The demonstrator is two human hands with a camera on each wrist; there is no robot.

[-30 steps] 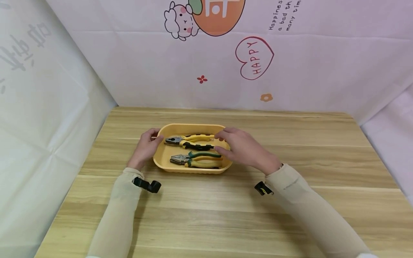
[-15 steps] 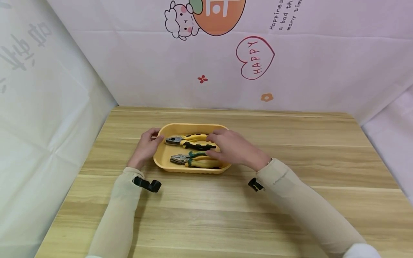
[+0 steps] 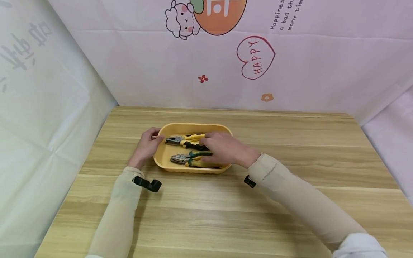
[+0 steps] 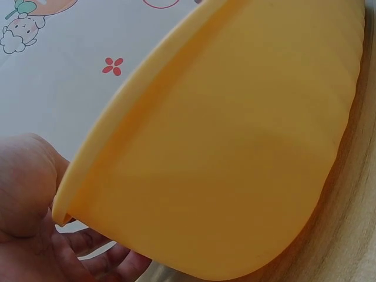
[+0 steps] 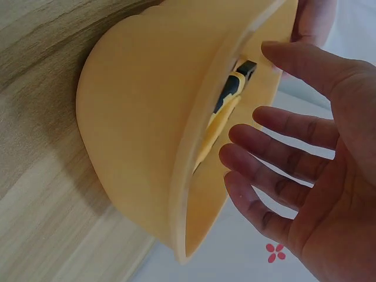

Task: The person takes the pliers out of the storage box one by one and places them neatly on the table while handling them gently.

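Observation:
A yellow plastic tray (image 3: 171, 126) with rounded ends stands on the table. Two pairs of pliers lie inside: yellow-and-black pliers (image 3: 174, 140) at the back, green-and-yellow pliers (image 3: 180, 158) in front, both with heads to the left. My left hand (image 3: 146, 147) grips the tray's left end; in the left wrist view the thumb side lies at the rim and the fingers lie along the outer wall. My right hand (image 3: 222, 147) hovers over the tray's right part, hiding the handle ends. In the right wrist view its fingers (image 5: 276, 150) are spread and hold nothing.
The wooden table (image 3: 200, 215) carries the tray near its back edge. A white printed cloth (image 3: 155, 71) hangs behind the table and another white cloth (image 3: 48, 125) on the left. Dark camera mounts (image 3: 146, 184) sit at both wrists.
My right hand has moved left from the tray's right rim to over the pliers' handles. The left hand, the tray and the pliers stay where they were.

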